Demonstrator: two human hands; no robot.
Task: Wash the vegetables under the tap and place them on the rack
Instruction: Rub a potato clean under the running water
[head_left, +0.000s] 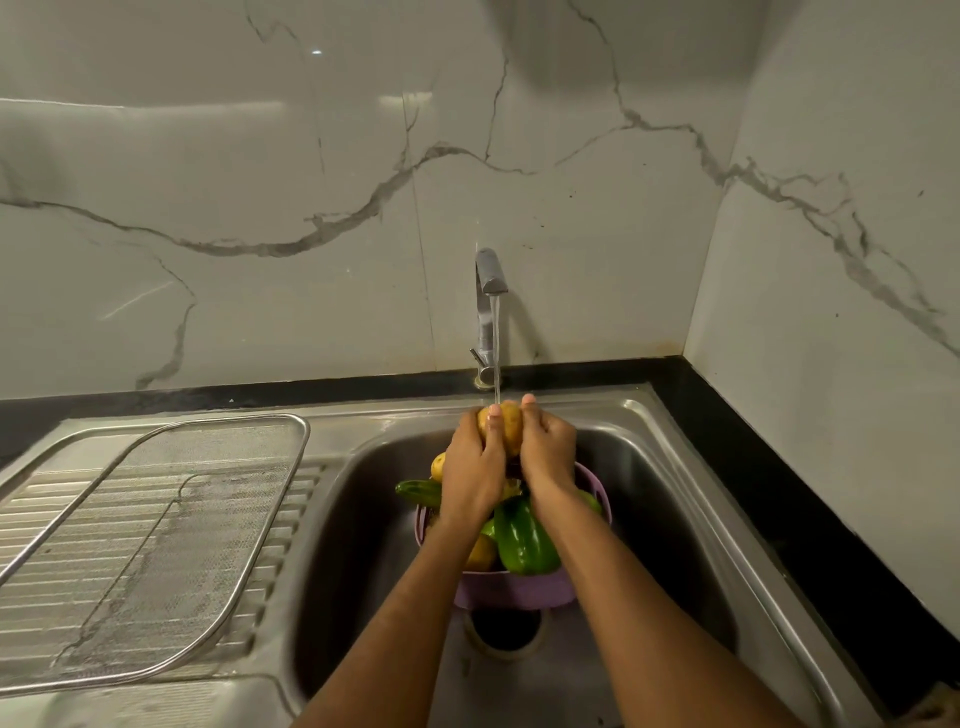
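Both hands, left hand (470, 457) and right hand (548, 447), grip the potato (506, 421) under the tap (488, 275); wet skin may let it slip into the sink (675, 467).

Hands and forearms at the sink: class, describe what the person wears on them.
Nothing is worn. The left hand and right hand are bare, with no gloves, rings, watch or bracelets visible. Both forearms are uncovered right to the frame's lower edge; no sleeves show.
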